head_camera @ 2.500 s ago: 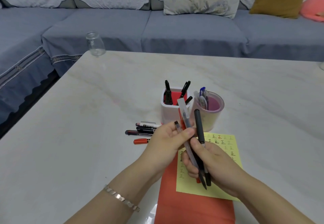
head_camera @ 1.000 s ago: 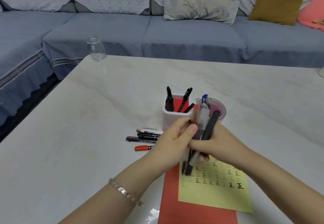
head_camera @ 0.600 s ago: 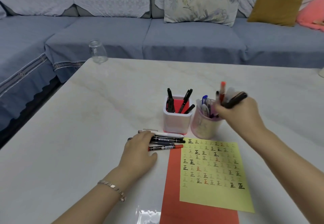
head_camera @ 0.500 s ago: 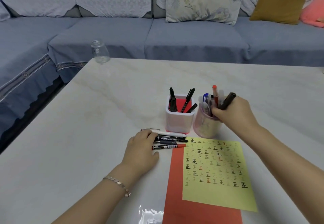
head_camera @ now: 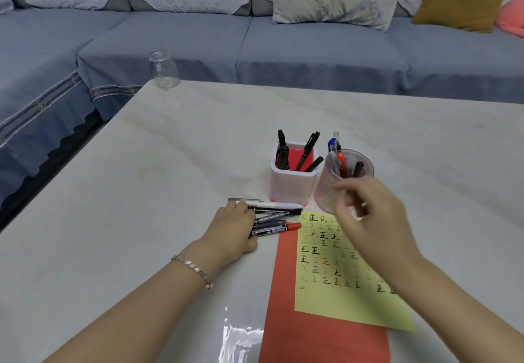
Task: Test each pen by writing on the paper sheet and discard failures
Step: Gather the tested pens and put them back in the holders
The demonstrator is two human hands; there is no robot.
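1. Here, the left hand [head_camera: 235, 228] lies on the pale marble tabletop [head_camera: 127, 192], with its bent fingers over the left ends of a row of loose pens [head_camera: 272, 219]. I cannot tell whether it grips them or only rests on them.
2. That row lies just left of the yellow paper sheet [head_camera: 340, 294]. It has a white marker [head_camera: 275, 206] on the far side, dark barrels in the middle and a red-tipped pen [head_camera: 292, 226] nearest, its tip close to the sheet's top left corner.
3. The right hand [head_camera: 368, 215] hovers, blurred, above the sheet's top edge. Its fingers are loosely bent and it holds nothing.
4. Just behind that hand stands a translucent pink round cup [head_camera: 324, 192] with standing pens [head_camera: 341, 165] in blue, red and black.
5. Just left of the cup, a white square holder [head_camera: 293, 189] with a red inside carries three black markers [head_camera: 304, 155].
6. The yellow sheet bears rows of handwritten characters in black and red, and it lies on a longer red sheet [head_camera: 283, 320].
7. A clear glass jar [head_camera: 163, 70] stands at the tabletop's far left corner, with a blue-grey sofa [head_camera: 312, 47] behind it.
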